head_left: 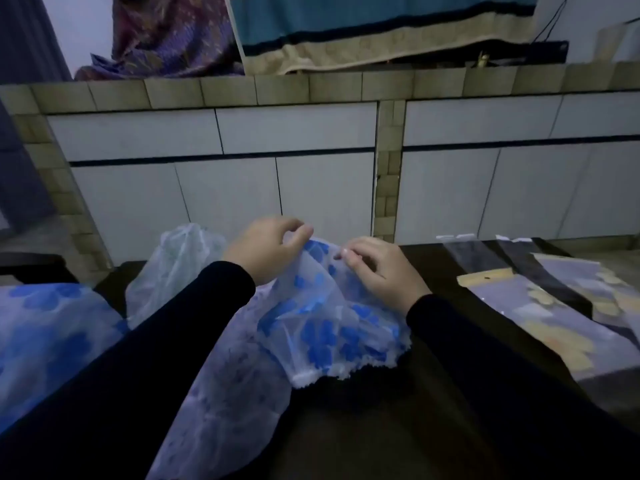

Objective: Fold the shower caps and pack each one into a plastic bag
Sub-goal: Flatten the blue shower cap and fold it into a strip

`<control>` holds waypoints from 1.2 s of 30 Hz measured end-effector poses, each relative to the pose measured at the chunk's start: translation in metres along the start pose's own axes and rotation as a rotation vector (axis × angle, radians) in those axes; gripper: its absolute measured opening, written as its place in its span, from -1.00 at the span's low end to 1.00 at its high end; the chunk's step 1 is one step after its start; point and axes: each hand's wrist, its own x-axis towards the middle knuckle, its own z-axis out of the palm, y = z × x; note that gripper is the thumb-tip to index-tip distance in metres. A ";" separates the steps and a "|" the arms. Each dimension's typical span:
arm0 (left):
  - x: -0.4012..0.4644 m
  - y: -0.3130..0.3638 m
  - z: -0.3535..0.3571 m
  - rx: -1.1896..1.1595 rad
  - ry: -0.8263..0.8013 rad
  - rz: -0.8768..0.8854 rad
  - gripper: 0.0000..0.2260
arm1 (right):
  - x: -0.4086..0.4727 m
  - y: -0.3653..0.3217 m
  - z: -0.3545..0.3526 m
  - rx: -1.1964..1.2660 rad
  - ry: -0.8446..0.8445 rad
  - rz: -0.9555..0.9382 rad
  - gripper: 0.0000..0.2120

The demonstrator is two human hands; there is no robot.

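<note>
The left hand (266, 249) pinches the upper edge of a translucent shower cap (332, 327) printed with blue shapes, its thumb and forefinger closed together on the thin film while the other fingers (294, 225) curl loosely above. The right hand (377, 268) grips the same edge just beside it, fingers bent down and bunched into the material. The cap hangs between the two hands and drapes down toward the person, its frilled white elastic rim (346, 370) lying low over the dark worktop (433, 265).

Under the left sleeve (156, 341) a paler sheet of the same sort of film (221, 403) spreads toward the near edge. Further left lies another blue-patterned cap (52, 327), and behind the left wrist stands a crumpled clear plastic bag (176, 261). On the right, well apart from the hands, flat plastic bags (540, 306) with yellowish print lie overlapping along the worktop. A bare dark strip of worktop separates the right hand from these bags. Beyond the far edge rise white cabinet doors (225, 188).
</note>
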 end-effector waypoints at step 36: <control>-0.045 0.058 0.002 -0.208 0.264 -0.069 -0.74 | -0.043 -0.035 -0.081 0.260 0.102 0.400 -0.76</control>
